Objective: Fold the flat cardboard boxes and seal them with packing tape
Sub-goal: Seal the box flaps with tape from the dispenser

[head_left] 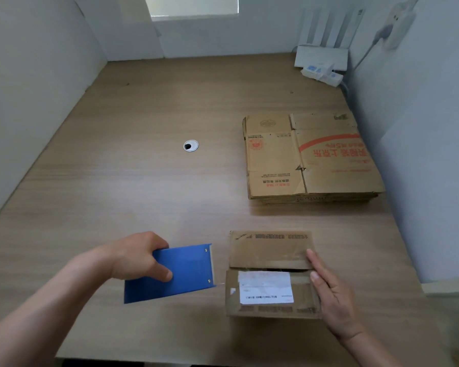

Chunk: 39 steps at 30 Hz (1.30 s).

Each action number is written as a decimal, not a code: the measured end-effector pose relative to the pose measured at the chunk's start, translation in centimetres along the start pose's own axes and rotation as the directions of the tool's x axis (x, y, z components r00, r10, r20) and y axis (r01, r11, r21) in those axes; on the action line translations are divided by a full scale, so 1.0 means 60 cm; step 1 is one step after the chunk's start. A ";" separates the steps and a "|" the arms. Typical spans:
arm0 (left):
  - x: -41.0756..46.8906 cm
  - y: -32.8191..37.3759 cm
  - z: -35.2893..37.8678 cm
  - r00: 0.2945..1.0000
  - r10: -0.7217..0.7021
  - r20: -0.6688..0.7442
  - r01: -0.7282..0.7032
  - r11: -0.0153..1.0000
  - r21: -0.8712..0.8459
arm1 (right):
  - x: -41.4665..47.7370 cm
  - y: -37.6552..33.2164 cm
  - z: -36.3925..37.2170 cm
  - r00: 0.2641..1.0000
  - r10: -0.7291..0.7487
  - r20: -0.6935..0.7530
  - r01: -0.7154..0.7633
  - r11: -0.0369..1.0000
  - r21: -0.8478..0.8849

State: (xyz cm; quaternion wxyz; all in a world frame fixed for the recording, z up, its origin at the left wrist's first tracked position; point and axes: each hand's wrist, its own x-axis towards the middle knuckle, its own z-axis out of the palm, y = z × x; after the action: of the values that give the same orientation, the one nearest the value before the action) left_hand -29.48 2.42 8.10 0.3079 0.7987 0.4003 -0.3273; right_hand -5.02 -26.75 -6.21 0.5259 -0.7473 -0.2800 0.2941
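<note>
A small folded cardboard box (pixel 269 274) stands near the table's front edge, its two top flaps closed with a narrow gap between them and a white label on the near flap. My right hand (pixel 331 295) lies flat against the box's right side, fingers straight. My left hand (pixel 141 256) grips a blue tape dispenser (pixel 180 271) just left of the box, its metal cutting edge facing the box's left side. A stack of flat cardboard boxes (pixel 310 154) with red print lies further back on the right.
The wooden table (pixel 143 194) has a round cable hole (pixel 190 145) in its middle. A white device with a power strip (pixel 322 71) sits in the back right corner. White walls close in the table on the left, back and right.
</note>
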 end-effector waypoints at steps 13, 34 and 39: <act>0.060 -0.009 0.004 0.999 0.007 0.043 -0.010 0.998 0.064 | -0.002 0.004 0.002 1.000 -0.007 -0.029 0.006 0.999 -0.031; 0.069 0.150 0.065 0.990 0.035 -0.138 0.034 0.885 0.465 | -0.008 -0.014 0.012 0.999 0.048 -0.009 -0.049 0.997 -0.056; 0.079 0.117 0.082 0.971 -0.061 -0.229 0.136 0.936 0.324 | -0.004 -0.025 0.007 0.991 0.130 -0.033 -0.131 0.991 -0.033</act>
State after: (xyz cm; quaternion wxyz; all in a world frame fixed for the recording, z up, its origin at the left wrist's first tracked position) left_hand -22.74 -2.64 3.15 0.1042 0.8491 0.4090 -0.3175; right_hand -5.66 -26.26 -4.89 0.4967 -0.7776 -0.2274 0.3113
